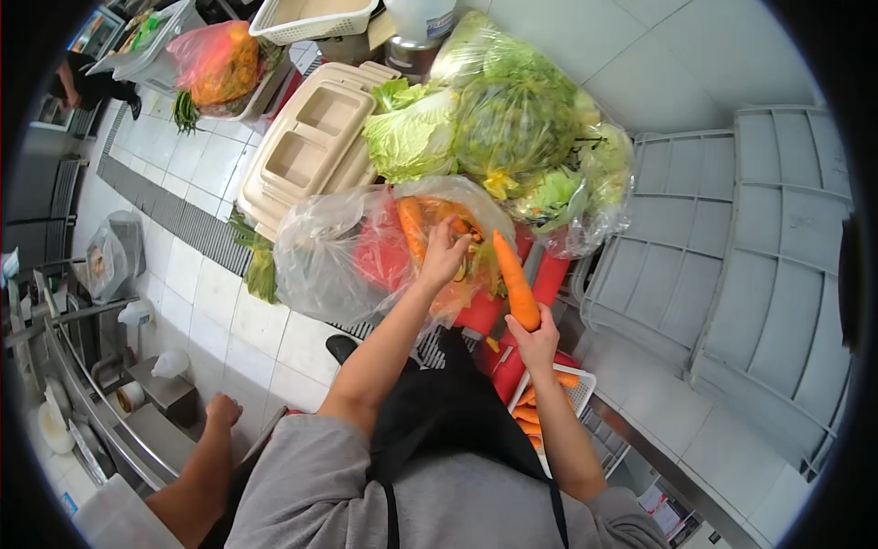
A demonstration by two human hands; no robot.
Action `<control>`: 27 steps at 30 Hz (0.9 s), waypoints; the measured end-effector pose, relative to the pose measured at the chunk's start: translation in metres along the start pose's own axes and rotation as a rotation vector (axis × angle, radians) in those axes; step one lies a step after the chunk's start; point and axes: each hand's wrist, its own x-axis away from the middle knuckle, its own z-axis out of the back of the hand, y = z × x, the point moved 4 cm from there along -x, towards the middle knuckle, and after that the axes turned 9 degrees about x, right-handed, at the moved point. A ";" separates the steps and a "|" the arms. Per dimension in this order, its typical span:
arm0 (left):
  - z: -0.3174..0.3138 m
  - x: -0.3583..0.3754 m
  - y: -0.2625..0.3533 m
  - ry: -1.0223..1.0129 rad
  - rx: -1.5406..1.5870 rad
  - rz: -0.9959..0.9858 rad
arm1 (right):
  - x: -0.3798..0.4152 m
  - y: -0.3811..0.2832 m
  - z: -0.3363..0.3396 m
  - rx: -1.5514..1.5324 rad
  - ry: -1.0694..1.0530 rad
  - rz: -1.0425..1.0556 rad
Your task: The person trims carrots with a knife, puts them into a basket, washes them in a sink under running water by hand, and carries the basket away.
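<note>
A large orange carrot (518, 282) is in my right hand (535, 337), with the fingers round its thick lower end and its thin end pointing up. My left hand (445, 252) is over an open clear plastic bag (334, 265), its fingers bent at some peelings or carrot pieces; what they hold is too small to make out. Another carrot (412, 227) lies in the bag, left of my left hand. Below my right hand, a white basket (583, 392) holds several carrots. Red surfaces (551, 279) show under the bag and beside the carrot.
Bagged leafy greens (517, 119) and a cabbage (412, 137) lie ahead, beside a beige lidded container (311, 137). Grey crates (777, 274) stand at right. A co-worker's arm (206, 457) is at lower left; another person (82, 82) stands at far upper left.
</note>
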 end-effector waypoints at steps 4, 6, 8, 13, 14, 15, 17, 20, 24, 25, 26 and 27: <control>0.003 0.007 0.066 -0.191 -0.174 -0.389 | -0.026 0.001 0.010 0.381 -0.124 0.133; 0.001 0.037 0.136 -0.513 -0.436 -0.610 | -0.038 -0.008 0.002 0.532 -0.256 0.384; -0.018 0.056 0.095 -0.822 -0.610 -0.099 | -0.039 -0.024 -0.004 0.549 -0.332 0.601; 0.012 0.094 0.015 -0.522 -0.473 0.249 | -0.059 0.032 -0.032 -0.148 -0.087 0.159; 0.024 0.102 0.007 -0.400 -0.360 0.278 | -0.059 0.056 -0.037 -0.005 -0.185 -0.174; 0.036 0.113 0.000 -0.275 -0.251 0.308 | -0.047 0.079 -0.047 0.116 -0.194 -0.255; 0.048 0.122 -0.016 -0.221 -0.109 0.470 | -0.033 0.118 -0.076 0.351 -0.200 -0.375; 0.060 0.121 -0.012 -0.184 -0.124 0.445 | -0.025 0.129 -0.090 0.384 -0.255 -0.434; 0.062 0.102 -0.007 -0.172 -0.310 0.479 | -0.006 0.164 -0.067 0.237 -0.087 -0.442; 0.060 0.094 -0.004 -0.195 -0.351 0.467 | 0.006 0.176 -0.055 0.186 -0.112 -0.477; 0.057 0.089 -0.001 -0.218 -0.392 0.456 | 0.016 0.170 -0.039 0.262 -0.143 -0.404; 0.055 0.084 0.001 -0.243 -0.434 0.448 | 0.030 0.158 -0.019 0.340 -0.175 -0.335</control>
